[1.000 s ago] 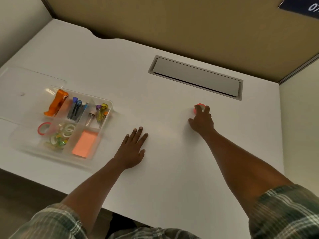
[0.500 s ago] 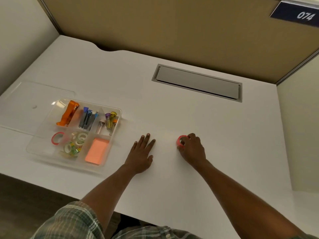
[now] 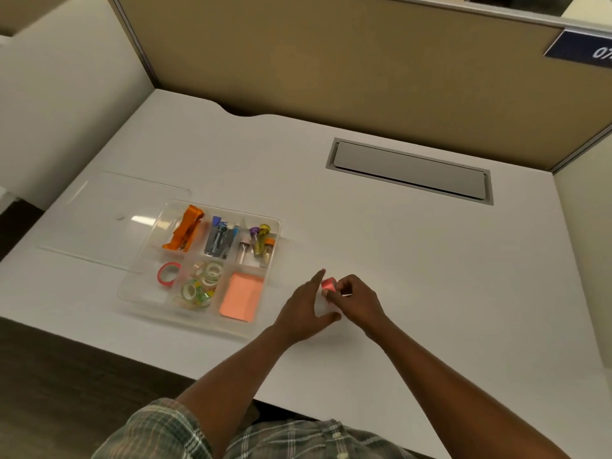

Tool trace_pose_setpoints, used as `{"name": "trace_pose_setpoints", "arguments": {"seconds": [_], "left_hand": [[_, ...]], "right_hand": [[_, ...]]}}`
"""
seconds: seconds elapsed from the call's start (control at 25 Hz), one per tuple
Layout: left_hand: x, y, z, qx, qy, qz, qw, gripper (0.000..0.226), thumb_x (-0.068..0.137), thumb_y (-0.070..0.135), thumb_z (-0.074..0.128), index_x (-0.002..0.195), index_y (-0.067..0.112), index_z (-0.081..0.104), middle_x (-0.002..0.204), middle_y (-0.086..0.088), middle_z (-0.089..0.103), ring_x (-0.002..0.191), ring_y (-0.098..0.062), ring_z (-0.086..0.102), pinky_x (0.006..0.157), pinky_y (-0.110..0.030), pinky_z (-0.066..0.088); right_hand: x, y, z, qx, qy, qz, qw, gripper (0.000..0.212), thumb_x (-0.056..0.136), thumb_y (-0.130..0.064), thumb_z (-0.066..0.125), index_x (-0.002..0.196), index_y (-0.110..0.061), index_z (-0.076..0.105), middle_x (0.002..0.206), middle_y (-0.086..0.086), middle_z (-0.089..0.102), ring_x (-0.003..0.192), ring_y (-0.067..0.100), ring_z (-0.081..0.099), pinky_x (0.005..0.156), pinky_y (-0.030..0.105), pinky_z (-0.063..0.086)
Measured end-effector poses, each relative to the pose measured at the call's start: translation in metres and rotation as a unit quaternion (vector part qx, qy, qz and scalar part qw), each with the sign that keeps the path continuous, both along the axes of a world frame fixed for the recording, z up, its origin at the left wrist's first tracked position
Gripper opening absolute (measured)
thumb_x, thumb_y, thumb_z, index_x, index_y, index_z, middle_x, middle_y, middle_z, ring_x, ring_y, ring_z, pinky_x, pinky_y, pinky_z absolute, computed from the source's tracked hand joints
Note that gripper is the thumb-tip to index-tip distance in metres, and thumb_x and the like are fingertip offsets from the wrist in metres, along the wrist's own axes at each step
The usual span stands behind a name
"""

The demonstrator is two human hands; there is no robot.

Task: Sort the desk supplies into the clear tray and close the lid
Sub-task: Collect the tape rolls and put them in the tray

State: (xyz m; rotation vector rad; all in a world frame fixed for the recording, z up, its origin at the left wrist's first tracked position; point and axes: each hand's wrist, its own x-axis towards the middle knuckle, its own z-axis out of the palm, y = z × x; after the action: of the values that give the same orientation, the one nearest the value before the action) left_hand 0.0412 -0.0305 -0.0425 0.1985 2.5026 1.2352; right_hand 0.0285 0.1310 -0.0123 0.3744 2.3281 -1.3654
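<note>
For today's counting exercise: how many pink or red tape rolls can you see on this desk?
2. One red tape roll stands in the clear tray's front-left compartment; one pink tape roll is held in the right hand. Others may be hidden.

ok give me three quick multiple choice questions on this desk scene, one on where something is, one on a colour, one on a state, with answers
1. Where is the clear lid?
A. on the tray
B. flat on the desk, left of the tray
C. in the left hand

2. What colour is the sticky note pad in the clear tray?
A. blue
B. green
C. orange-pink

3. What is the state of the pink tape roll?
A. held in the right hand
B. lying in the tray
C. resting on the lid

Answers: 1 B, the lid lies beside the open tray. 2 C, the pad is salmon-toned. 3 A, fingers pinch it above the desk, the left hand alongside.
</note>
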Motion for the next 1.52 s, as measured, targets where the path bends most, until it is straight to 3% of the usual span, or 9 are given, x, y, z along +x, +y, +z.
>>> {"name": "trace_pose_setpoints", "arguments": {"seconds": [0.2, 0.36, 0.48, 0.64, 0.92, 1.08, 1.24, 1.36, 1.52], "left_hand": [[-0.01, -0.048, 0.033, 0.065, 0.106, 0.094, 0.988, 0.057, 0.085, 0.026, 0.073, 0.136, 0.017, 0.048, 0.128, 0.003, 0.061, 0.11, -0.01, 0.059, 0.091, -0.034, 0.053], [-0.019, -0.109, 0.054, 0.051, 0.165, 0.142, 0.975, 0.057, 0.08, 0.036, 0.079, 0.128, 0.018, 0.052, 0.118, 0.003, 0.059, 0.1, -0.009, 0.057, 0.079, -0.019, 0.05], [-0.02, -0.162, 0.057, 0.008, 0.201, 0.183, 0.962, 0.058, 0.082, 0.045, 0.075, 0.128, 0.017, 0.053, 0.118, 0.0, 0.059, 0.099, -0.013, 0.057, 0.076, -0.014, 0.048], [-0.015, -0.229, 0.048, -0.17, 0.235, 0.217, 0.932, 0.061, 0.085, 0.041, 0.072, 0.134, 0.01, 0.053, 0.118, -0.011, 0.061, 0.101, -0.026, 0.057, 0.08, -0.035, 0.051], [-0.004, -0.29, 0.014, -0.332, 0.17, 0.148, 0.916, 0.059, 0.081, 0.024, 0.071, 0.136, 0.011, 0.053, 0.121, -0.014, 0.062, 0.104, -0.033, 0.059, 0.081, -0.042, 0.051], [-0.004, -0.294, 0.009, -0.325, 0.155, 0.152, 0.92, 0.063, 0.079, 0.029, 0.069, 0.137, 0.013, 0.051, 0.133, -0.016, 0.055, 0.118, -0.036, 0.054, 0.091, -0.048, 0.049], [-0.011, -0.287, 0.012, -0.31, 0.081, 0.27, 0.908, 0.067, 0.092, 0.045, 0.05, 0.148, 0.012, 0.035, 0.148, -0.02, 0.041, 0.132, -0.038, 0.042, 0.104, -0.054, 0.039], [-0.023, -0.282, 0.016, -0.25, -0.031, 0.354, 0.901, 0.067, 0.096, 0.044, 0.05, 0.149, 0.008, 0.03, 0.145, -0.021, 0.043, 0.129, -0.039, 0.045, 0.104, -0.054, 0.038], [-0.03, -0.259, 0.021, -0.203, -0.034, 0.372, 0.905, 0.061, 0.095, 0.037, 0.053, 0.144, 0.005, 0.036, 0.138, -0.022, 0.048, 0.127, -0.04, 0.046, 0.105, -0.055, 0.037]], "right_hand": [[-0.013, -0.055, 0.022, -0.094, -0.004, 0.004, 0.996, 0.04, 0.076, -0.056, 0.076, 0.1, -0.028, 0.061, 0.101, -0.007, 0.073, 0.096, 0.014, 0.069, 0.084, 0.037, 0.056], [-0.024, -0.108, 0.03, -0.115, 0.016, -0.016, 0.993, 0.054, 0.084, -0.07, 0.058, 0.12, -0.03, 0.055, 0.119, -0.006, 0.065, 0.106, 0.016, 0.064, 0.092, 0.042, 0.057], [-0.026, -0.142, 0.023, -0.087, 0.012, -0.052, 0.995, 0.057, 0.089, -0.065, 0.055, 0.129, -0.027, 0.05, 0.121, 0.002, 0.062, 0.106, 0.024, 0.064, 0.092, 0.048, 0.056], [-0.025, -0.171, 0.008, -0.027, 0.009, -0.046, 0.999, 0.058, 0.091, -0.053, 0.06, 0.135, -0.023, 0.038, 0.113, 0.015, 0.067, 0.102, 0.035, 0.067, 0.093, 0.051, 0.054], [-0.033, -0.177, -0.003, 0.017, -0.014, -0.049, 0.999, 0.056, 0.095, -0.04, 0.059, 0.141, -0.02, 0.036, 0.099, 0.011, 0.068, 0.087, 0.028, 0.069, 0.082, 0.052, 0.059], [-0.031, -0.178, -0.008, 0.03, -0.024, -0.033, 0.999, 0.045, 0.098, -0.032, 0.052, 0.14, -0.022, 0.039, 0.112, 0.01, 0.066, 0.077, 0.022, 0.068, 0.071, 0.048, 0.063], [-0.033, -0.178, -0.01, 0.046, -0.027, -0.017, 0.998, 0.041, 0.1, -0.028, 0.05, 0.14, -0.021, 0.041, 0.109, 0.008, 0.065, 0.072, 0.018, 0.067, 0.068, 0.047, 0.063], [-0.036, -0.175, -0.007, 0.063, -0.023, -0.001, 0.998, 0.042, 0.1, -0.027, 0.05, 0.141, -0.02, 0.041, 0.116, 0.011, 0.067, 0.083, 0.026, 0.07, 0.071, 0.048, 0.063], [-0.041, -0.15, -0.002, 0.066, -0.023, -0.004, 0.998, 0.043, 0.099, -0.025, 0.048, 0.142, -0.02, 0.042, 0.122, 0.013, 0.065, 0.099, 0.033, 0.068, 0.078, 0.052, 0.061]]}}
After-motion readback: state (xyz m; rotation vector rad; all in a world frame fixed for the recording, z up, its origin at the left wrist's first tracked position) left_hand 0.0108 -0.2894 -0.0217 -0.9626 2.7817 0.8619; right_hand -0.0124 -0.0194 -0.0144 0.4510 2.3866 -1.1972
